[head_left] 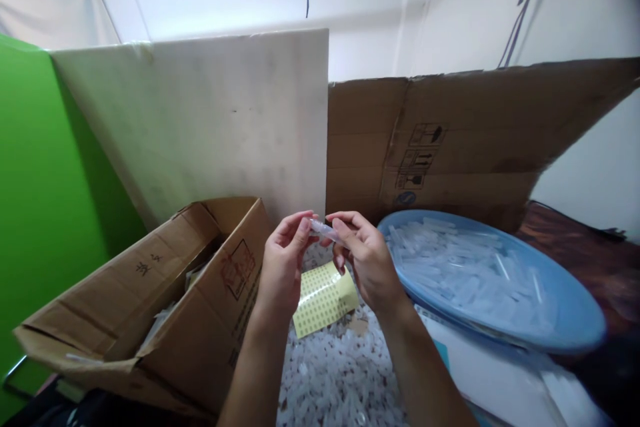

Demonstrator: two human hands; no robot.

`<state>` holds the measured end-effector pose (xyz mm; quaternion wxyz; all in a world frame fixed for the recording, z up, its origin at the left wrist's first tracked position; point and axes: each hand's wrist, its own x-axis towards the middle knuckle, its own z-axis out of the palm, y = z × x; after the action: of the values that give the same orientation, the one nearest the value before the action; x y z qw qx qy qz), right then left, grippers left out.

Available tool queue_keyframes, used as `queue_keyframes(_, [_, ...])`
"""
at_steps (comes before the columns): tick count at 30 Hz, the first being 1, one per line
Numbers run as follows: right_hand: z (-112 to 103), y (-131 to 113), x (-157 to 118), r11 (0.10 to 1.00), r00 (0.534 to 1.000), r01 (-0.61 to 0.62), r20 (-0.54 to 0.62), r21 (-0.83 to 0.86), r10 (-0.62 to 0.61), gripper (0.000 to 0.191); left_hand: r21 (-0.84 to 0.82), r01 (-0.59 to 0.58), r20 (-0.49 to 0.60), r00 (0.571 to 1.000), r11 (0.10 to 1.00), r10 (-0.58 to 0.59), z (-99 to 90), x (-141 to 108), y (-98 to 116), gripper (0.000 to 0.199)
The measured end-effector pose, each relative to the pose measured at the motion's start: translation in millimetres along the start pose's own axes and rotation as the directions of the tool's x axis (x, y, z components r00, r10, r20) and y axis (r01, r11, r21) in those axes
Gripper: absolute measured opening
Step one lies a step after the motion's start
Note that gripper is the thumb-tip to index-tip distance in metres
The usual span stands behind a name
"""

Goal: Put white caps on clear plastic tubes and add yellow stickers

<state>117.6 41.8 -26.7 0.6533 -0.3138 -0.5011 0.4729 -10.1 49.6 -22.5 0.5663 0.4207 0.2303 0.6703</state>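
right now both hands meet in the middle of the view over a heap of small white plastic pieces (pixel 340 367). the left hand (pixel 283 260) and the right hand (pixel 365 257) each pinch one end of a small clear tube (pixel 324 229) between thumb and fingertips, holding it roughly level above a yellow sticker sheet (pixel 323 298) that lies on the heap. to the left sits an open cardboard box (pixel 165 320); to the right, a blue basin (pixel 575 320) full of clear tubes. a pale board (pixel 210 120) and a cardboard flap (pixel 465 140) stand behind
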Motion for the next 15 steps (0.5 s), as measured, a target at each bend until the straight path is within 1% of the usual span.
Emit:
queue_keyframes(2, [0.3, 0.9, 1.5, 1.000, 0.999, -0.026, -0.020, 0.000, 0.026, 0.032, -0.003, -0.003, 0.031, 1.000, 1.000, 0.003, -0.1, -0.1, 1.0, 0.024])
queue_keyframes(4, [0.0, 1.7, 2.6, 1.000, 0.999, -0.015, -0.037, -0.012, 0.014, 0.032, -0.061, 0.008, 0.038, 0.999, 0.998, -0.006, 1.3, -0.3, 4.0, 0.033])
queue_keyframes(6, [-0.7, 2.8, 3.4, 0.998, 0.999, 0.013, -0.052, -0.059, -0.016, 0.031, -0.161, 0.019, 0.003, 1.000, 0.987, -0.019, 3.4, -0.3, 8.8, 0.037])
queue_keyframes(7, [-0.8, 3.4, 3.5, 0.995, 0.998, 0.025, -0.051, -0.097, -0.030, 0.031, -0.219, 0.017, -0.030, 0.999, 0.976, -0.025, 4.1, -0.3, 11.6, 0.034])
queue_keyframes(9, [-0.3, 4.6, 3.3, 0.982, 0.999, 0.040, -0.020, -0.186, -0.044, 0.031, -0.336, 0.017, -0.095, 0.994, 0.942, -0.052, 4.4, -0.1, 17.1, 0.022])
queue_keyframes(11, [1.6, 5.6, 2.2, 0.967, 0.999, 0.045, 0.034, -0.252, -0.038, 0.030, -0.422, 0.028, -0.104, 0.991, 0.906, -0.080, 2.9, 0.2, 21.4, 0.014])
queue_keyframes(13, [4.3, 6.0, 0.3, 0.956, 0.996, 0.047, 0.090, -0.290, -0.022, 0.028, -0.462, 0.036, -0.094, 0.992, 0.886, -0.089, 0.1, 0.2, 24.1, 0.012])
queue_keyframes(15, [6.9, 5.4, -1.8, 0.945, 0.989, 0.037, 0.147, -0.325, 0.012, 0.025, -0.465, 0.006, -0.123, 0.990, 0.885, -0.071, -3.4, 0.5, 25.3, 0.011])
